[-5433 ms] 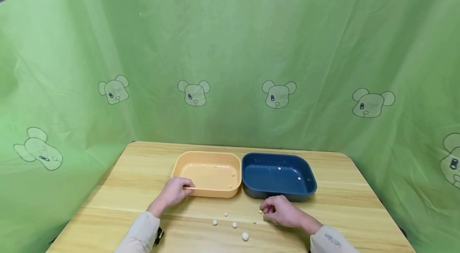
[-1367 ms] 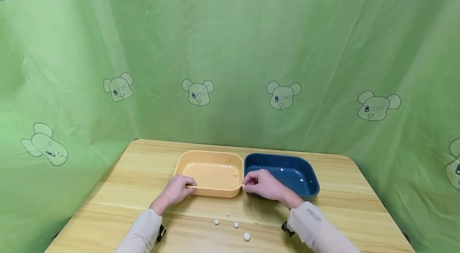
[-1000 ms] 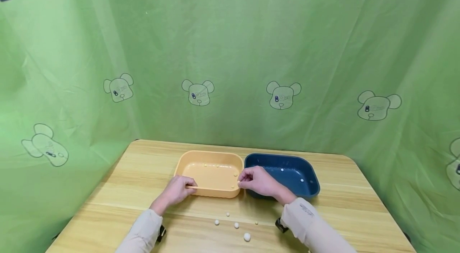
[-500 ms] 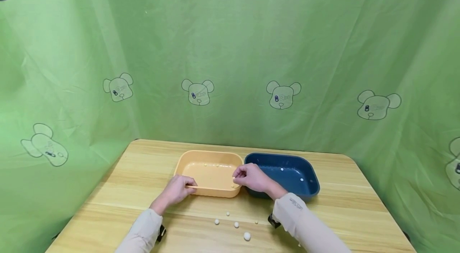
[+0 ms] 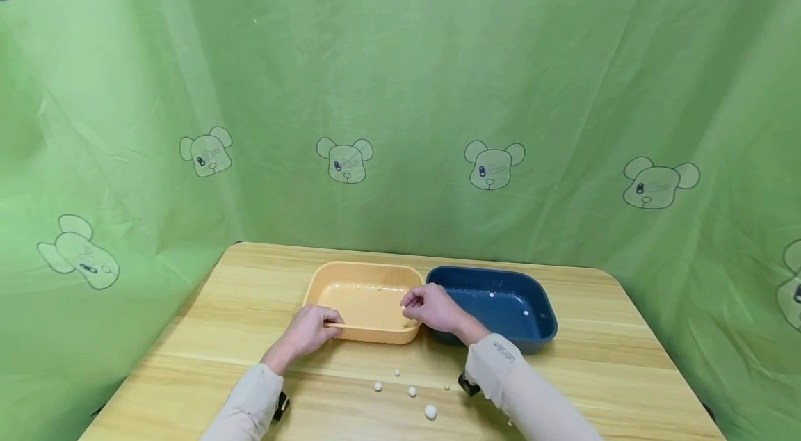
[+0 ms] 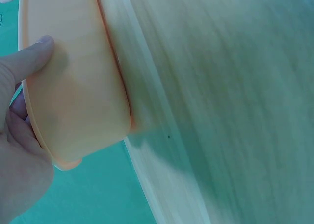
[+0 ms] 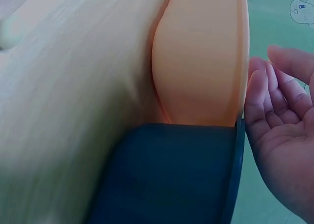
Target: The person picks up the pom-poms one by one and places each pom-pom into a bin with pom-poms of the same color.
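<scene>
My right hand (image 5: 434, 309): pinches a tiny pale round ball (image 5: 403, 308) over the right end of the glossy, round-cornered peach-orange tray (image 5: 375, 335).
My left hand (image 5: 304, 332): grips that tray's near rim, towards its left corner.
Round-cornered navy-blue tray (image 5: 528, 342): touching its right side.
Four white round balls (image 5: 430, 412): on the pale wood-grain table (image 5: 350, 413), nearer me than it.

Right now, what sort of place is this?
Probably a curtained booth for tabletop work: a green patterned curtain hangs behind and beside a wood-look table holding an orange tub and a blue tub.
</scene>
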Demonstrator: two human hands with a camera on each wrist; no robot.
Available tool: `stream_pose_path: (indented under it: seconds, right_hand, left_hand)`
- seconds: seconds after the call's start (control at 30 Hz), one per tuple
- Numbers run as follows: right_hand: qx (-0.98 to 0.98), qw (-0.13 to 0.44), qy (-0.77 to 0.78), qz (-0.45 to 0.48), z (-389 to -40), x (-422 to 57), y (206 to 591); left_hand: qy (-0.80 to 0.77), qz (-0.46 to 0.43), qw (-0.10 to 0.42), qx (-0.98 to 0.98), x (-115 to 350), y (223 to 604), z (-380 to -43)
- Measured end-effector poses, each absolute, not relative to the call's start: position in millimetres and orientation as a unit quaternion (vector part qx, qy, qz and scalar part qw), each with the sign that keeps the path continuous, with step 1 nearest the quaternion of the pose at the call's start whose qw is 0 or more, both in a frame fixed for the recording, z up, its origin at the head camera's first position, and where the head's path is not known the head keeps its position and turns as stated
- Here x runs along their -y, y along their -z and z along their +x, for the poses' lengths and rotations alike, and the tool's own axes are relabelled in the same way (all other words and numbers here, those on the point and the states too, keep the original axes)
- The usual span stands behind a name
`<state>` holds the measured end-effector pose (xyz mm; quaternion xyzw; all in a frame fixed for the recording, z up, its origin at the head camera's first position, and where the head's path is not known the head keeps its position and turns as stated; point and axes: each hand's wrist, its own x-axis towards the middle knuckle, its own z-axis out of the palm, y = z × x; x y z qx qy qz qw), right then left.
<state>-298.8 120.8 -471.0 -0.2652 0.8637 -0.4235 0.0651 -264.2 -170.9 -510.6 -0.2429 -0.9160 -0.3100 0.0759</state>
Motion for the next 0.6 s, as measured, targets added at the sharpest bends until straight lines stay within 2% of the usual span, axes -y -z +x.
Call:
stream_pose_path:
  seconds: [0.6]
  right_hand:
    - [-0.862,0.056,0.436,-0.251,-311,-117,475]
  left_hand:
    - [0.301,-0.243,0.08,0.919,170,510,-264]
